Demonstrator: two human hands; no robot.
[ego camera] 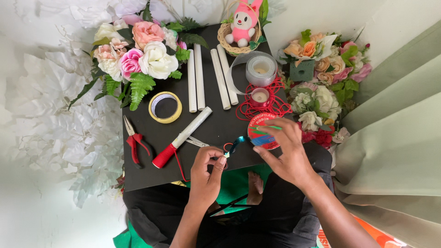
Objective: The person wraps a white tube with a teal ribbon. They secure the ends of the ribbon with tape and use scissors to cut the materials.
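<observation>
While you are sitting over the low black table [151, 177], your left hand [206, 172] is pinching the free end of a shiny teal ribbon [236, 144] between thumb and fingertips, its grip clenched on that end just above the near edge of the table. Your right hand [285, 149] is resting on the ribbon spool [261, 131], fingers spread over its red face, grasping it so that it is lying flat while the strip is running taut between the two hands. Held this way, the spool is likely acting as an anchor and the ribbon can be drawn out straight.

Red cord [271, 103] is lying in loose loops behind the spool, around a small red reel [260, 96], with a grey roll of tape [261, 70] beyond it. Four white tubes [209, 78] are lying side by side at the middle, a fifth tube with a red end [181, 138] is lying slantwise nearer you, and scissors [197, 141] are partly tucked under it. Red-handled pliers [134, 140] and a yellow tape ring [165, 107] are sitting to the left, within reach. Artificial flowers [138, 50] are flanking the table on both sides, and a basket with a pink toy rabbit [242, 23] is standing at the far edge.
</observation>
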